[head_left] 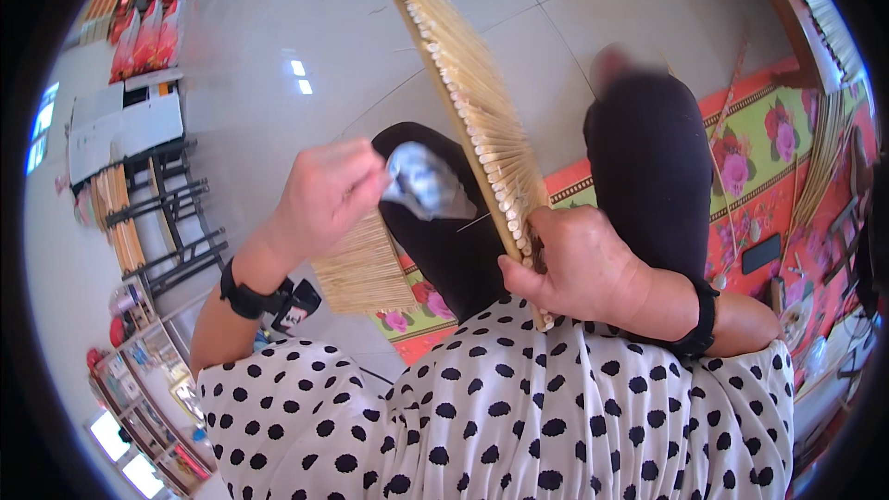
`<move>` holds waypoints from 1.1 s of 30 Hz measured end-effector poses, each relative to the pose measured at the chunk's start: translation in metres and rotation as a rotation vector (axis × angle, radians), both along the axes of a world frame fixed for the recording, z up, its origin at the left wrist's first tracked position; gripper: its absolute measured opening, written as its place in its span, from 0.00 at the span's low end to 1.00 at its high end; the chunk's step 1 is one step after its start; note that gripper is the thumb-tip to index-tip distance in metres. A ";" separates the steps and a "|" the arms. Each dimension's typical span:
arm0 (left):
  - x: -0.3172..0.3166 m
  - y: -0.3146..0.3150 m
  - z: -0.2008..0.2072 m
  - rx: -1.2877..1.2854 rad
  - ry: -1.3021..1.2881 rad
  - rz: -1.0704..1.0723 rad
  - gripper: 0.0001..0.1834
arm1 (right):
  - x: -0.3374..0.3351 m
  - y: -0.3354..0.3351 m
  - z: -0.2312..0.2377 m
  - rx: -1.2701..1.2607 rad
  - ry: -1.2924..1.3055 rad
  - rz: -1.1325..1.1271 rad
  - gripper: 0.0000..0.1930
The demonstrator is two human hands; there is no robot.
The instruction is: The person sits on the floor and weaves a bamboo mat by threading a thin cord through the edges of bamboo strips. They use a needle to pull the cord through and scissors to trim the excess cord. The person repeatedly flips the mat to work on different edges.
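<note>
A stiff mat of straw-coloured stalks point(463, 83) stands on edge over my lap, with its row of round cut ends toward me. My right hand point(588, 264) is closed around its near end, thumb on the left side and fingers on the right. To the left of the mat, my left hand point(333, 190) is raised with its fingers pinched together. Whatever it pinches is too small or blurred to name. Beside those fingertips, a blurred blue-and-white crumpled bag or cloth point(421, 176) rests over my left knee. A thin dark line, like a needle or wire point(472, 222), shows near the mat.
Another panel of thin stalks point(366, 268) lies below my left forearm. A flowered red-and-green mat point(741, 167) covers the floor on the right, with a dark phone point(761, 254) and loose long stalks point(820, 157) on it. Folding furniture point(157, 194) stands at the left.
</note>
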State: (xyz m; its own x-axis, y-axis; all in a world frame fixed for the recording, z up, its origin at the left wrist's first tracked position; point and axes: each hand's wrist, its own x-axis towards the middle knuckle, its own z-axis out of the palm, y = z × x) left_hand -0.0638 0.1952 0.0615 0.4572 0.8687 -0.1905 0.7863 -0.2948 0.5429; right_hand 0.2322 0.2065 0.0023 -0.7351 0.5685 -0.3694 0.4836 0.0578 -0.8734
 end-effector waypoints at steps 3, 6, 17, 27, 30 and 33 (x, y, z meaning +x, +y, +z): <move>0.021 0.011 -0.008 -0.201 -0.151 0.117 0.09 | -0.004 0.005 0.004 -0.020 -0.052 0.023 0.25; 0.038 0.007 -0.029 -0.525 -0.283 0.129 0.08 | -0.006 -0.001 -0.001 0.057 -0.041 0.018 0.25; 0.050 0.008 -0.072 -0.475 -0.310 -0.186 0.16 | -0.001 -0.004 0.001 0.017 -0.002 0.000 0.23; 0.059 0.014 -0.051 -0.067 0.008 -0.460 0.14 | 0.004 -0.002 -0.002 -0.024 0.073 0.023 0.21; 0.058 0.013 -0.048 -0.075 0.026 -0.455 0.10 | 0.006 -0.002 -0.004 0.009 0.085 0.013 0.21; 0.055 0.011 -0.040 -0.114 0.061 -0.453 0.06 | 0.006 -0.003 -0.004 0.049 0.078 0.020 0.20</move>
State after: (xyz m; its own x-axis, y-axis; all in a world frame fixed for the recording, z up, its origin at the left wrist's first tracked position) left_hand -0.0089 0.2061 0.0212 0.7706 0.5562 -0.3111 0.6235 -0.5569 0.5487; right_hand 0.2383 0.2033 -0.0016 -0.7717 0.5696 -0.2828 0.4126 0.1101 -0.9042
